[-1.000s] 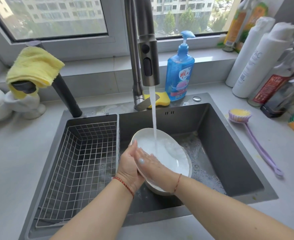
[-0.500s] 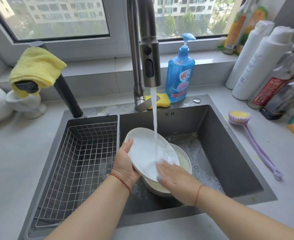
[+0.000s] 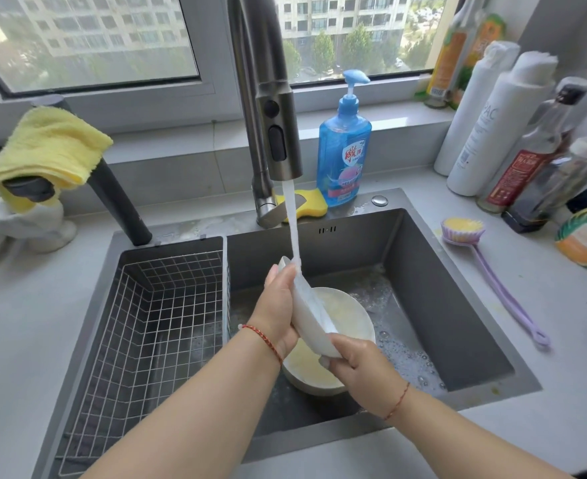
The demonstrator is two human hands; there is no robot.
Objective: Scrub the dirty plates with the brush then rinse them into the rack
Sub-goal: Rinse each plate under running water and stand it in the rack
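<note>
**dishguy:** Since half a second back you've tipped that plate (image 3: 311, 318) from nearly flat to almost on edge, so the water now runs down its face. Your right hand (image 3: 361, 364) pinches the near rim, and your left hand (image 3: 278, 312) cups the back with fingers curled over the top edge.

**sudsy:** Yep, and it hangs over the second plate (image 3: 319, 371) lying in the sink (image 3: 458, 305), the one with yellowish soapy film on it. I'd guess glazed ceramic: stiff, smooth, a bit heavy, and really slick when wet. It'd chip if it dropped onto the other one.

**dishguy:** So keep to the rim with both hands, thumbs on the face. Don't trust one wet palm.

**sudsy:** The wire rack (image 3: 153, 323) is just left, a thin metal grid, sitting empty. The brush (image 3: 492, 271) lies on the counter to the right, lilac handle and yellow bristles. Farther back, the faucet (image 3: 278, 133) is pouring a steady stream.
</note>
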